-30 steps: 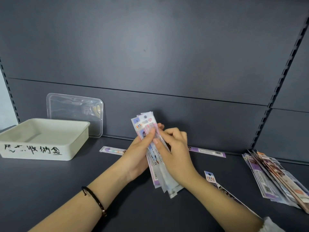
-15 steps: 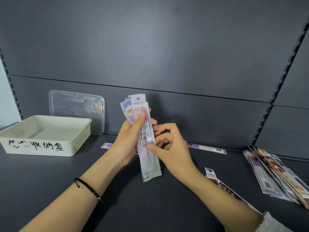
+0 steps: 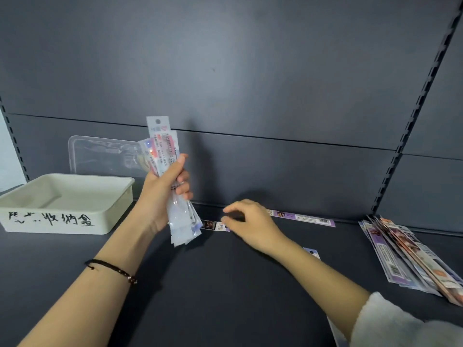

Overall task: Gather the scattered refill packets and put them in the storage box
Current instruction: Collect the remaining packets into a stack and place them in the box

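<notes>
Stretching across the view, a dark shelf (image 3: pixel 225 284) is carrying everything, and one cream box (image 3: pixel 110 216) is sitting open at its left end, likely parked there so packets can be dropped straight in; nothing is showing inside it from this angle. One clear lid (image 3: pixel 100 156) is leaning upright against the back panel just behind the box, keeping the opening free. At the far right one fanned pile of packets (image 3: pixel 411 256) is lying flat, well apart from the box and not yet gathered, its layers overlapping too much to count. The left hand (image 3: pixel 162 196) is gripping one bundle of packets (image 3: pixel 162 149) upright, fingers and thumb wrapped round its middle, probably to leave the other hand free for collecting; at least three are showing at the top, though the full number is not readable. The right hand (image 3: pixel 250 224) is reaching low with fingers half curled and holding nothing, its blurred fingertips hovering at the end of a single packet (image 3: pixel 215 225) lying flat; whether they are touching it I cannot tell. Three loose ones are showing in all: that one, a long packet (image 3: pixel 303 217) lying along the back edge, and a third packet (image 3: pixel 312 252) peeking from under the right forearm. One dark bracelet (image 3: pixel 112 269) is circling the left wrist.
</notes>
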`<state>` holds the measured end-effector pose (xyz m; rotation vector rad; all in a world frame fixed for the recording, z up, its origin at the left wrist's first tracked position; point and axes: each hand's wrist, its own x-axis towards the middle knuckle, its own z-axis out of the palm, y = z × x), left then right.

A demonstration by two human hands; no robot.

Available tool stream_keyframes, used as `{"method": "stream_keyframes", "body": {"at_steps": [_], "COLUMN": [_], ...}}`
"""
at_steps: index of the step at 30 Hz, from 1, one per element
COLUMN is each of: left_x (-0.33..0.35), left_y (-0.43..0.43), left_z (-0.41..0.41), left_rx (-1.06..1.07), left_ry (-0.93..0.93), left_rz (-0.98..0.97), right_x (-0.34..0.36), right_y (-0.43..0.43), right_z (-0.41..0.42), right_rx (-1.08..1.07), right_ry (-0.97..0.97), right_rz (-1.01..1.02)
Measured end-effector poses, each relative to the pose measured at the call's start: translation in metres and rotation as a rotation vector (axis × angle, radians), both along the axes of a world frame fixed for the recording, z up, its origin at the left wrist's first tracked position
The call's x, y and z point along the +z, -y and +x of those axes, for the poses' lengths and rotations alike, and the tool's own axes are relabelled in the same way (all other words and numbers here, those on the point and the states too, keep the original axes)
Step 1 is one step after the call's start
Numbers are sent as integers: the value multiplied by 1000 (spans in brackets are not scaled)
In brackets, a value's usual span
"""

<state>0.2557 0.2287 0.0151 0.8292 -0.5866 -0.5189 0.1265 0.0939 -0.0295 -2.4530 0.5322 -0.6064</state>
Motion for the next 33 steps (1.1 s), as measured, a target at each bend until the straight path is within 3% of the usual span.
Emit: {"method": "stream_keyframes", "body": {"at_steps": [3, 6, 10, 15, 20, 27, 30, 33], "left_x": [-2, -5, -7, -11, -18, -15, -19, -22], "left_y": [4, 6, 6, 8, 19, 24, 27, 33], "left_z": [-2, -4, -3, -3, -15, -27, -43, -69], "left_rx": [-34, -114, -187, -213, -213, -281, -445, -552], "left_ry": [-5, -72, -145, -241, -303, -269, -191, -69], "left_rz": [58, 78, 104, 161, 223, 286, 359, 404], "right_x": [-2, 1, 11, 30, 40, 58, 60, 55], "right_y": [-8, -9, -1, 18, 33, 45, 37, 22], "right_z": [14, 17, 5, -22, -37, -41, -42, -39], "right_rx": [-11, -61, 2, 44, 7, -56, 68, 110], "right_ry": [-257, -234, -138, 211, 485, 683, 500, 304], "right_rz": [-197, -170, 188, 713, 866, 838, 756, 549]}}
